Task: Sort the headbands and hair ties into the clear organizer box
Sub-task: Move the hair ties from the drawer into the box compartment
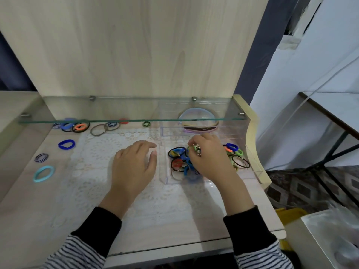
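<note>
Right now the right hand (pixel 209 158) hovers over the clear organizer box (pixel 163 168) at the desk's right side, thumb and fingertips pinching a green hair tie (pixel 194 148) just above a heap of hair ties (pixel 179 164) in the front compartment. The left hand (pixel 134 167) rests flat on the lace mat (pixel 93 171) just beside the box's left wall, fingers relaxed, holding nothing. Headbands (pixel 198 129) lie in the rear compartment under the glass shelf (pixel 116 111). Loose ties — a blue one (pixel 66 144), a light-blue one (pixel 44 173) — lie well apart on the left.
</note>
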### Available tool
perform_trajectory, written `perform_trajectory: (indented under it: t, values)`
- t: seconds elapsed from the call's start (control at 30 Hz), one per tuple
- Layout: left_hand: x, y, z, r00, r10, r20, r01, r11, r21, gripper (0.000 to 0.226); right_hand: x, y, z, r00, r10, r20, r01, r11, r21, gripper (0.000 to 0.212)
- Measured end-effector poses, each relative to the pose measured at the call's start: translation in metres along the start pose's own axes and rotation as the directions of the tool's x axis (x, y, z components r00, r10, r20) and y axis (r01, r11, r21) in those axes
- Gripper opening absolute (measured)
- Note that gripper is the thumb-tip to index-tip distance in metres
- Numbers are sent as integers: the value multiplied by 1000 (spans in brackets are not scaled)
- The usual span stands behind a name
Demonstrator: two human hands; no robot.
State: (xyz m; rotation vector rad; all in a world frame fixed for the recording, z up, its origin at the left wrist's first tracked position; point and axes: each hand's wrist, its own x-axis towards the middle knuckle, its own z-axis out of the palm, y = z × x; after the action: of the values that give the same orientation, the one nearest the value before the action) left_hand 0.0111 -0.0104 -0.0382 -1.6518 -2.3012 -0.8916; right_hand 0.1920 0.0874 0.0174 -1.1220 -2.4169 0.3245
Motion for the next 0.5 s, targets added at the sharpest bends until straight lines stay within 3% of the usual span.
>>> perform_trajectory:
  t: [0.2, 0.37, 0.5]
  values:
    - [-10, -51, -9, 972, -229, 42, 215, 952, 217, 51, 14, -60, 44, 989, -148, 15, 146, 985, 89, 24]
    - [-23, -84, -12, 972, -223, -76, 236, 917, 321, 47, 19, -90, 80, 977, -158, 141, 135, 978, 160, 33]
    - [-25, -101, -14, 955, -296, -10, 273, 867, 416, 56, 17, -105, 110, 964, -158, 213, 131, 982, 138, 43]
